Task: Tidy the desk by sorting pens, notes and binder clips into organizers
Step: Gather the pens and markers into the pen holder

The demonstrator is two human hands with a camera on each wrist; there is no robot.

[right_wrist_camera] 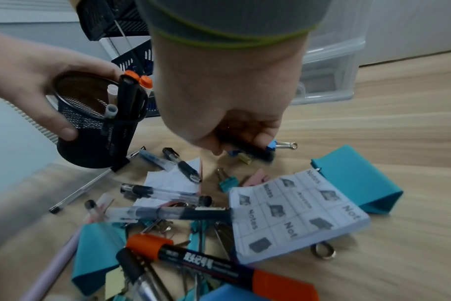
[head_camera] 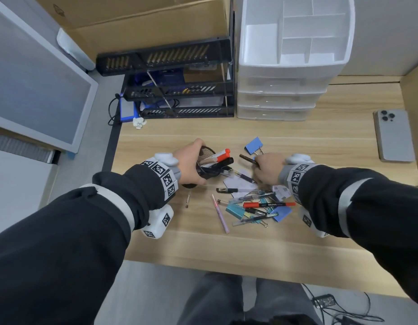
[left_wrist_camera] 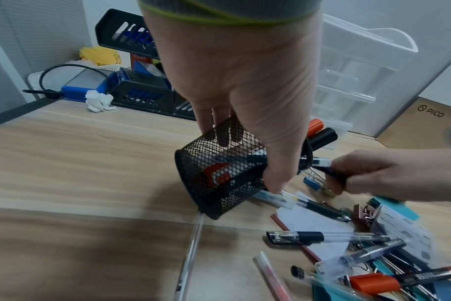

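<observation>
My left hand point(head_camera: 189, 160) grips a black mesh pen cup point(head_camera: 207, 167), tilted toward the right with its base on the desk. Several pens and markers stick out of the cup point(left_wrist_camera: 214, 173), among them an orange-capped marker point(head_camera: 221, 154). My right hand point(head_camera: 267, 168) holds a dark pen point(head_camera: 248, 159) just right of the cup's mouth; in the right wrist view the pen point(right_wrist_camera: 252, 151) is blurred inside the curled fingers. A pile of pens, binder clips and note pads point(head_camera: 257, 205) lies in front of both hands, including a printed note pad point(right_wrist_camera: 294, 215) and a red marker point(head_camera: 269, 204).
A white drawer organizer point(head_camera: 287, 66) and a black tiered tray rack point(head_camera: 180, 90) stand at the back of the desk. A blue binder clip point(head_camera: 253, 146) lies beyond my right hand. A phone point(head_camera: 394, 134) rests far right. A thin pen point(left_wrist_camera: 191, 254) lies by the cup.
</observation>
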